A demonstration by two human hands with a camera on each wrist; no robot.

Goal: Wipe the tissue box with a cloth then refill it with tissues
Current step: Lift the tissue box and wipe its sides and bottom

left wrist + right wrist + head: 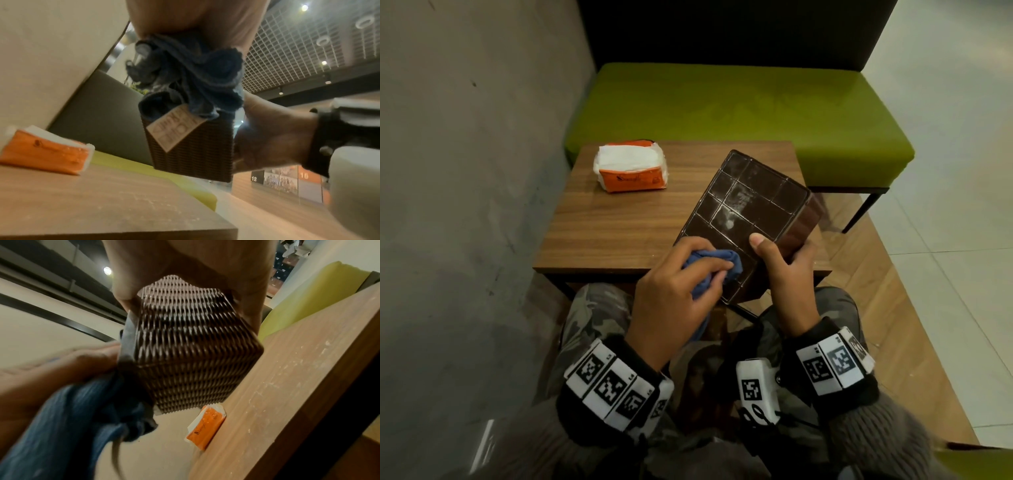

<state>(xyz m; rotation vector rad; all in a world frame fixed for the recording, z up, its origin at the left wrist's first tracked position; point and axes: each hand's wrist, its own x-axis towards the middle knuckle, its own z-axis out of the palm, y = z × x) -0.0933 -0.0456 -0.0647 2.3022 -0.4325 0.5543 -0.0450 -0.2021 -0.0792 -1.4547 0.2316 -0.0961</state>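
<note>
A dark brown tissue box (746, 212) with woven sides (191, 344) is held tilted above the table, its gridded underside facing up with pale smudges on it. My right hand (782, 270) grips its near right corner, thumb on the underside. My left hand (674, 294) holds a bunched blue cloth (482, 270) (185, 76) pressed against the box's near left part. The cloth's label hangs over the box side in the left wrist view. An orange pack of white tissues (631, 169) (47, 152) (205, 425) lies on the table's far left.
The small wooden table (619, 219) stands before my knees. A green bench (739, 109) with a dark back runs behind it. A grey wall (465, 171) closes off the left. Tiled floor lies to the right.
</note>
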